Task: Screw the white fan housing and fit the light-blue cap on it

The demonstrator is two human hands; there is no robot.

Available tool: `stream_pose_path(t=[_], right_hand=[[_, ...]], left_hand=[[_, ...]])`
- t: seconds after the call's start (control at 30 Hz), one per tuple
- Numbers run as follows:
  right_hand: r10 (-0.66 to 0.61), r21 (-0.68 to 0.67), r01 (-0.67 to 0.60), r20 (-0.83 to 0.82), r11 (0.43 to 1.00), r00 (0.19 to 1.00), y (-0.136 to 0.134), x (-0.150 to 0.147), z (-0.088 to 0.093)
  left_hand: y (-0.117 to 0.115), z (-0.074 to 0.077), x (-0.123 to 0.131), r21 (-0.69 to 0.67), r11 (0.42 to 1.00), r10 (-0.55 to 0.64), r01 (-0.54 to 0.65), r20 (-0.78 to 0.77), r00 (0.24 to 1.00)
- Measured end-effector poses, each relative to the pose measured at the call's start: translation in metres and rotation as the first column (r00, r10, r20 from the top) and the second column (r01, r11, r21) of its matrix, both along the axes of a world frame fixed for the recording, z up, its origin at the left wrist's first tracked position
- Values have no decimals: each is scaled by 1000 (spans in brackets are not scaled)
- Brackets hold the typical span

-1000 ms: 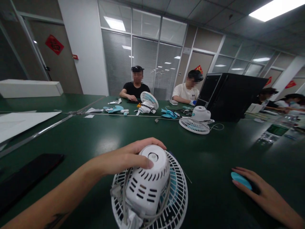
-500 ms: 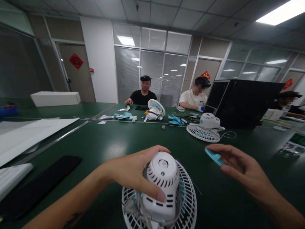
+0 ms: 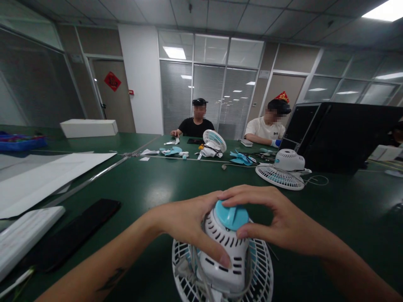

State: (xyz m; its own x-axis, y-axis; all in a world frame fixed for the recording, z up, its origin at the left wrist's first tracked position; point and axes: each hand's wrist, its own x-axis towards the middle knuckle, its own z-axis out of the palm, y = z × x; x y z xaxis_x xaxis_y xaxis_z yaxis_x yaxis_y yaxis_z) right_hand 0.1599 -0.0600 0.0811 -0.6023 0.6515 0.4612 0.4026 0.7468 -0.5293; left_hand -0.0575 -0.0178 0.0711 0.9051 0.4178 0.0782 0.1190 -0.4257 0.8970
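A white fan (image 3: 220, 272) lies grille-down on the green table in front of me, its motor housing facing up. My left hand (image 3: 195, 226) is wrapped round the housing's left side, thumb across the vents. A round light-blue knob (image 3: 232, 216) with a raised ridge sits at the top of the housing. My right hand (image 3: 267, 214) grips that knob, fingers at its far edge and thumb at its near edge. Whether the knob is fastened there cannot be seen. A grey cable (image 3: 201, 268) runs down the housing's side.
Another white fan (image 3: 285, 170) lies face-down at the right, before a black computer case (image 3: 349, 138). A third fan (image 3: 214, 144) and blue fan blades (image 3: 241, 158) are farther back. Two people sit opposite. A black phone-like slab (image 3: 78, 233) and white sheets (image 3: 47, 180) lie left.
My right hand has brought the blue knob leftward from beside the fan onto the top of its housing. My left hand keeps its hold. The view has turned slightly left.
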Motion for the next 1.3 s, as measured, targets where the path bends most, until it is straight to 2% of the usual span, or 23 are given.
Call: stream_pose_path(t=[0.23, 0.47, 0.63, 0.8, 0.97, 1.07, 1.3], right_hand=[[115, -62, -120, -74, 991, 991, 10, 2, -5], [190, -78, -205, -164, 976, 968, 18, 2, -8], [261, -90, -270, -103, 959, 960, 19, 0, -5], [233, -80, -236, -41, 968, 972, 15, 0, 3], [275, -54, -273, 26, 960, 961, 16, 0, 10], [260, -64, -258, 36, 964, 965, 16, 1, 6], [116, -70, -118, -40, 991, 993, 12, -1, -10]], left_hand=[[0, 6, 1, 62, 998, -11, 10, 15, 1000], [0, 3, 1, 32, 999, -5, 5, 6, 1000], [0, 2, 0, 51, 999, 10, -10, -9, 1000], [2, 1, -1, 59, 998, 23, -23, -8, 1000], [2, 0, -1, 83, 996, 35, -33, -22, 999], [1, 1, -2, 94, 995, 42, -40, -12, 999], [0, -1, -1, 83, 995, 57, -56, -17, 998]])
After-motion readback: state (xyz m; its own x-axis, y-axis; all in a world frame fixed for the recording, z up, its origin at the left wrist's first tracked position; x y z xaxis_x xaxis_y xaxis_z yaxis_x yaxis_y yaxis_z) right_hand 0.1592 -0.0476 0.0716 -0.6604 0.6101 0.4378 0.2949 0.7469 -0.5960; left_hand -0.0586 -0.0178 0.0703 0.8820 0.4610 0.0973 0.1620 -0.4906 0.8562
